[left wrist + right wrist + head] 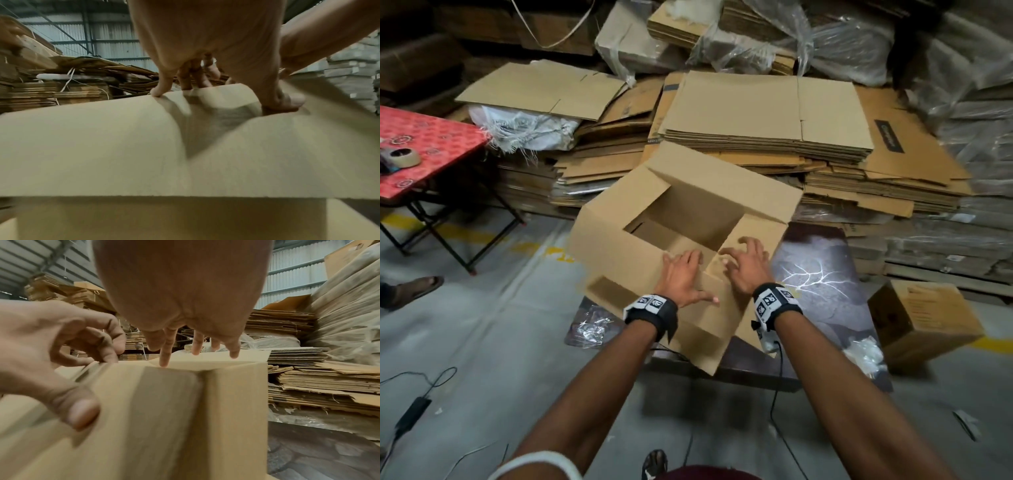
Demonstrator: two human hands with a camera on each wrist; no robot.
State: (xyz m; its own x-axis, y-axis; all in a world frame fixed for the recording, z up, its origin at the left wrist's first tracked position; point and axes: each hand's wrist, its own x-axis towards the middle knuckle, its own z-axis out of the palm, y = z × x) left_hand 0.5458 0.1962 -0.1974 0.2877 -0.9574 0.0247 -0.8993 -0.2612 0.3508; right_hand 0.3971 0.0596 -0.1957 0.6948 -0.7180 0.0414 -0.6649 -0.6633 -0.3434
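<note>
Cardboard box beneath left hand and right hand, fingers spread on flaps.

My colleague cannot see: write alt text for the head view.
A person's left hand and right hand press fingertips on the folded-in flaps of an open brown cardboard box, before stacks of flattened cardboard sheets. A red patterned folding table stands at left.

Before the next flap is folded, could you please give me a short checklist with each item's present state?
Left hand presses near flap down: ok.
Right hand fingertips on side flap: ok.
Far flap folded in: not ok, it stands up.
Cardboard box top closed: not ok, middle gapes.
Tape roll at hand: not ok, it lies on the red table.
Bottom sealed: cannot tell.
</note>
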